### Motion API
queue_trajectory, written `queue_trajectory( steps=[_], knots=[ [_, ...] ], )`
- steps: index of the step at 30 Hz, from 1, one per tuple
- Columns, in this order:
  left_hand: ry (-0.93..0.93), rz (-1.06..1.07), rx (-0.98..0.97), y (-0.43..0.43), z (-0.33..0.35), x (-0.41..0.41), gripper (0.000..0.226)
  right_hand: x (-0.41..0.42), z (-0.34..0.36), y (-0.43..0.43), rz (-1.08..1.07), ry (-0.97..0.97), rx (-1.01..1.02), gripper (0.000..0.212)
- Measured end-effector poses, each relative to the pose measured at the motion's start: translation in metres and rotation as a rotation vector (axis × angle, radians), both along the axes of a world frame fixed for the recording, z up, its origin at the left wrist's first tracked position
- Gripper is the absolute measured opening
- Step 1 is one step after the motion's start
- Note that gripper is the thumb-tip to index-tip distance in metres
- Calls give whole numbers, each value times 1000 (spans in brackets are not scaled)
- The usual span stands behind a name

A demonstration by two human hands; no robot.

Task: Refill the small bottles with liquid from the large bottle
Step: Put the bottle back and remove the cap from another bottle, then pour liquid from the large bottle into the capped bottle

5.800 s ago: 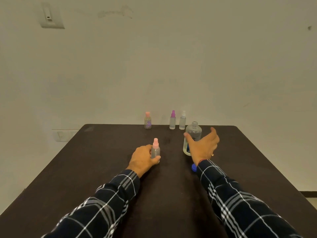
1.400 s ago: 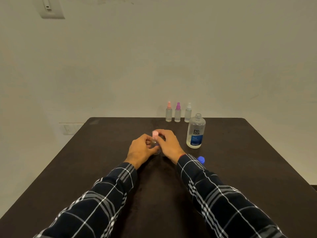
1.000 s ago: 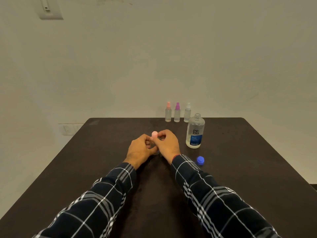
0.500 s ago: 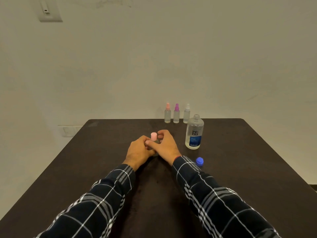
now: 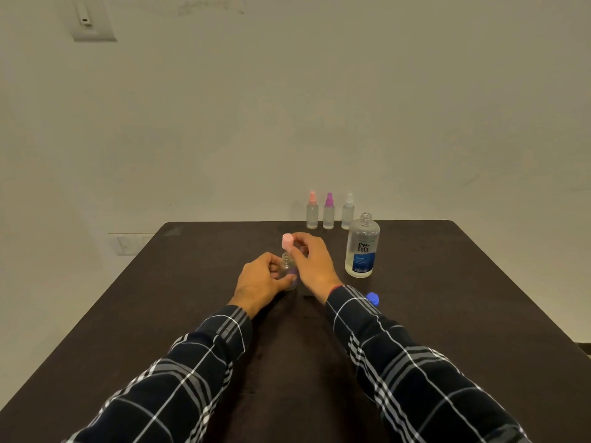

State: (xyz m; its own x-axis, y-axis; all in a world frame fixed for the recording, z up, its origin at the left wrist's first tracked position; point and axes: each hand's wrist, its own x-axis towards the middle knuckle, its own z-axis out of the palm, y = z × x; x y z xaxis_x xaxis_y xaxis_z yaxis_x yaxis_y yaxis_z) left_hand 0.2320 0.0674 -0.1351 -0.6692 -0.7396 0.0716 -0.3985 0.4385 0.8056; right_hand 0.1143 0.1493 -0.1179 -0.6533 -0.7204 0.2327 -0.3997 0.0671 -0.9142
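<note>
1. Two hands meet over the middle of the dark brown desk [image 5: 179,292], slightly toward its far edge.
2. The left hand [image 5: 260,281] curls round a small clear bottle [image 5: 287,266], thumb on the near side and fingers on the left. The bottle stands upright on the desk with its neck open.
3. The right hand [image 5: 311,263] pinches a pink spray cap [image 5: 287,242] between thumb and fingertips. It holds the cap just above the open neck. Whether a dip tube reaches down into the neck cannot be told.
4. A large clear bottle with a white-and-blue label [image 5: 362,247] stands upright to the right of the right hand, near but not touching it. Its threaded neck is uncapped.
5. A round blue cap [image 5: 373,297] lies on the desk nearer the person than the large clear bottle. It sits just beside the right sleeve [image 5: 415,362], which hides part of it.
6. Three small capped spray bottles stand in a tight row on the desk's far edge, behind and to the left of the large clear bottle. From left to right they are a peach-capped bottle [image 5: 312,212], a purple-capped bottle [image 5: 328,212] and a white-capped bottle [image 5: 348,212].
7. Both sleeves are dark plaid with white lines.
8. On the pale wall, a switch plate [image 5: 91,20] sits high at the left, and a wall socket [image 5: 128,244] shows beside the desk's far left corner.
</note>
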Motion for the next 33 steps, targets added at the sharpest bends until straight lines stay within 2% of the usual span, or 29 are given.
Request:
queue_trajectory(
  steps=[2,4,7,9,13,18,20,23,25,27,30,33],
  knots=[
    [-1,-1,10,0,0,0,34,-1,6,1,-50,-25,-57,23],
    [5,-5,16,0,0,0,34,-4,6,4,-143,-18,-28,31],
    [15,8,-14,0,-1,-1,33,-15,-15,11,-247,133,349,35],
    [20,12,-16,0,-1,-1,34,-17,-31,18,-262,221,523,35],
    [14,8,4,1,-1,-1,37,-13,-33,27,-247,312,654,34],
    [11,3,8,0,-1,-1,36,-7,-12,32,-238,494,805,47],
    [10,0,15,-2,-2,-2,35,-3,-1,41,-288,491,677,47],
    [15,5,12,-4,-5,-2,34,0,6,64,-586,497,192,35],
    [25,3,12,-5,-7,-2,34,-10,7,74,-803,459,41,46],
    [26,-3,11,-6,-7,-2,34,-29,5,78,-891,288,56,71],
    [21,-2,17,-4,-5,-1,35,-56,-1,79,-734,33,118,99],
    [17,-5,27,-2,-3,-1,34,-74,-6,80,-508,-102,84,101]
  ],
)
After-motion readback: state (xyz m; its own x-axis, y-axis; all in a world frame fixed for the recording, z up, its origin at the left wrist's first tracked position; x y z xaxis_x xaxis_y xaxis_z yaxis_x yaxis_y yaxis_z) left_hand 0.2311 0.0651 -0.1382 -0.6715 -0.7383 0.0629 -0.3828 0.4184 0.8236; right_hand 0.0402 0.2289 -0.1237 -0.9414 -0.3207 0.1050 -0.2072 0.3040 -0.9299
